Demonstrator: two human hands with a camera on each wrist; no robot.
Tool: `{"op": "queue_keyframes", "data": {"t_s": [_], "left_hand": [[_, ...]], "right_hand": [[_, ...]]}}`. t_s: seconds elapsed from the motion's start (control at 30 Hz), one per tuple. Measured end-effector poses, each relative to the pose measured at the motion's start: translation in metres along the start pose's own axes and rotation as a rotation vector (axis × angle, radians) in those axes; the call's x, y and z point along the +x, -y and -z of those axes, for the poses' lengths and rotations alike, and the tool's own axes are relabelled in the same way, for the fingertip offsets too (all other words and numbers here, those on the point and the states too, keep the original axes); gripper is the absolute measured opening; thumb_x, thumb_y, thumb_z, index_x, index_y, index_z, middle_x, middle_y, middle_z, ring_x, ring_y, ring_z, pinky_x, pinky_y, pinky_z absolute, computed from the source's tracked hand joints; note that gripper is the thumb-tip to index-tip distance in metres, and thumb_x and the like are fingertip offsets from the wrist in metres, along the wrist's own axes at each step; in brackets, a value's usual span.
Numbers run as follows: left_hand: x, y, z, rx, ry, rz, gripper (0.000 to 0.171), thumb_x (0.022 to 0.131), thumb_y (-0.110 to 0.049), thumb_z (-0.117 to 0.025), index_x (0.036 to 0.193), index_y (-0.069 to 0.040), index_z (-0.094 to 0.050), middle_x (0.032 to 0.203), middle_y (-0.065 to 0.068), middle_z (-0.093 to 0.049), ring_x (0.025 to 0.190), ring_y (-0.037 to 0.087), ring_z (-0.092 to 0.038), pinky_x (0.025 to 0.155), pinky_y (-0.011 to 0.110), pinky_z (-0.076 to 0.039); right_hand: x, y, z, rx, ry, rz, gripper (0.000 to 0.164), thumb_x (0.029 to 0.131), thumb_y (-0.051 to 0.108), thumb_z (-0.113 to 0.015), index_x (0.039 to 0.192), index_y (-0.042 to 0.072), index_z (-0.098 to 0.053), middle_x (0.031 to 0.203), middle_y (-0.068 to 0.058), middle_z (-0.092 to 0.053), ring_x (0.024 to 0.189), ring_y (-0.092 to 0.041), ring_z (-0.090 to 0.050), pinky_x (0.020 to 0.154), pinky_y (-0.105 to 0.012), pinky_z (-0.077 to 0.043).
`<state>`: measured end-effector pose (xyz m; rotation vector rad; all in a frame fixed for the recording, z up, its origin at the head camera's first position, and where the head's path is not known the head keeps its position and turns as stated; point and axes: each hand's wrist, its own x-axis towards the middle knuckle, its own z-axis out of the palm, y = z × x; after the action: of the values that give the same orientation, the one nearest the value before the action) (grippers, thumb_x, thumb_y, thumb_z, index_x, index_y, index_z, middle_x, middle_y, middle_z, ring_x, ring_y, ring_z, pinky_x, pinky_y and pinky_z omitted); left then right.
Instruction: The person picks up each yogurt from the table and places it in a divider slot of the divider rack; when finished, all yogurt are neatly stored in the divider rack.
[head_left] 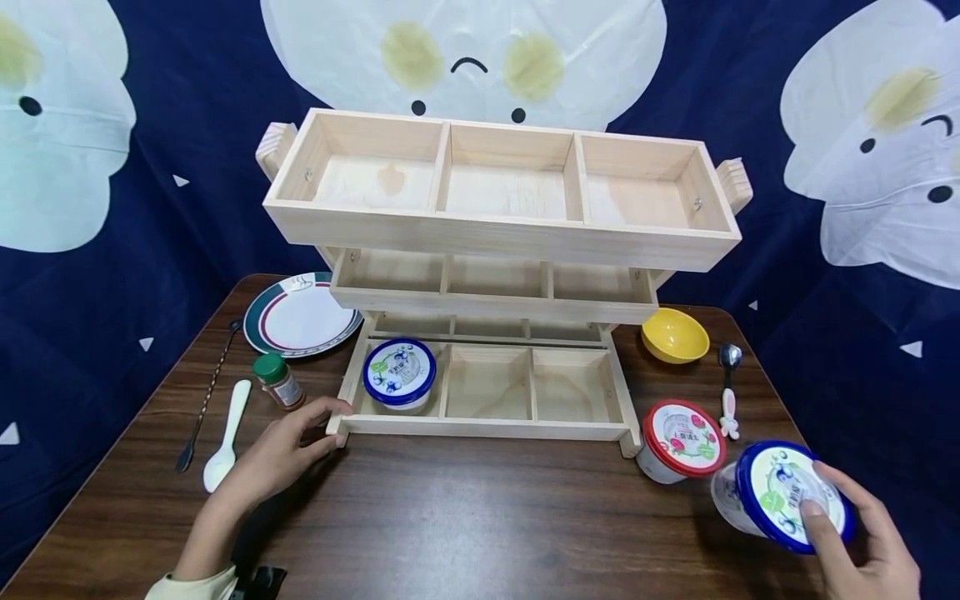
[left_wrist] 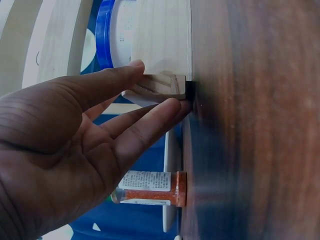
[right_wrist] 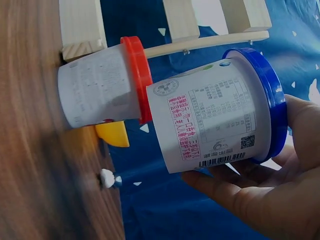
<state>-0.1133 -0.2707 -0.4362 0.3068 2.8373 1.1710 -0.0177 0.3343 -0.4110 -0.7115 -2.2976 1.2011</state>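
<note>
My right hand (head_left: 862, 533) grips a white tub with a blue lid (head_left: 795, 496), thumb on the lid. In the right wrist view the tub (right_wrist: 210, 115) is tilted and held up off the tabletop, its printed label showing. Next to it a red-lidded tub (head_left: 684, 440) stands on the table. At the left, my left hand (head_left: 281, 454) pinches the front left corner of a tiered wooden box (head_left: 480, 427) between thumb and fingers. Another blue-lidded tub (head_left: 400, 373) sits in the bottom tier's left compartment.
Left of the box lie a plate (head_left: 300, 317), a green-capped spice jar (head_left: 279, 382), a white spoon (head_left: 227, 437) and a twisted long-handled stirrer (head_left: 212, 387). On the right are a yellow bowl (head_left: 675, 336) and a rabbit-handled spoon (head_left: 728, 396). The upper tiers (head_left: 495, 233) overhang the bottom one.
</note>
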Motion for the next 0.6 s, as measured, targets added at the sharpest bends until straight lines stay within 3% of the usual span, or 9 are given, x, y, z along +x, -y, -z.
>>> {"op": "queue_keyframes", "data": {"t_s": [0.13,0.23,0.6], "left_hand": [[0.0,0.001,0.0,-0.004,-0.003,-0.008,0.033,0.099,-0.007,-0.079,0.129,-0.014,-0.069,0.125,0.011,-0.073,0.122,0.042,-0.069,0.098,0.066,-0.055],[0.0,0.001,0.0,-0.01,-0.003,-0.016,0.032,0.1,-0.007,-0.079,0.13,-0.014,-0.069,0.125,0.011,-0.073,0.122,0.041,-0.069,0.098,0.066,-0.055],[0.0,0.002,-0.001,-0.007,-0.013,-0.027,0.033,0.098,-0.005,-0.08,0.128,-0.014,-0.069,0.124,0.011,-0.073,0.121,0.042,-0.069,0.098,0.066,-0.055]], "right_hand": [[0.0,0.007,0.0,-0.026,0.007,-0.014,0.049,0.107,0.012,-0.068,0.154,0.026,-0.062,0.109,0.017,-0.053,0.078,0.006,-0.053,0.056,-0.011,-0.046],[-0.002,0.012,-0.003,0.016,-0.011,0.002,0.049,0.105,0.009,-0.07,0.152,0.022,-0.064,0.111,0.017,-0.056,0.079,0.005,-0.055,0.058,-0.009,-0.047],[-0.014,0.038,-0.019,0.109,-0.033,0.132,0.048,0.102,0.002,-0.072,0.148,0.014,-0.067,0.116,0.013,-0.064,0.083,-0.001,-0.06,0.062,-0.008,-0.048]]}}
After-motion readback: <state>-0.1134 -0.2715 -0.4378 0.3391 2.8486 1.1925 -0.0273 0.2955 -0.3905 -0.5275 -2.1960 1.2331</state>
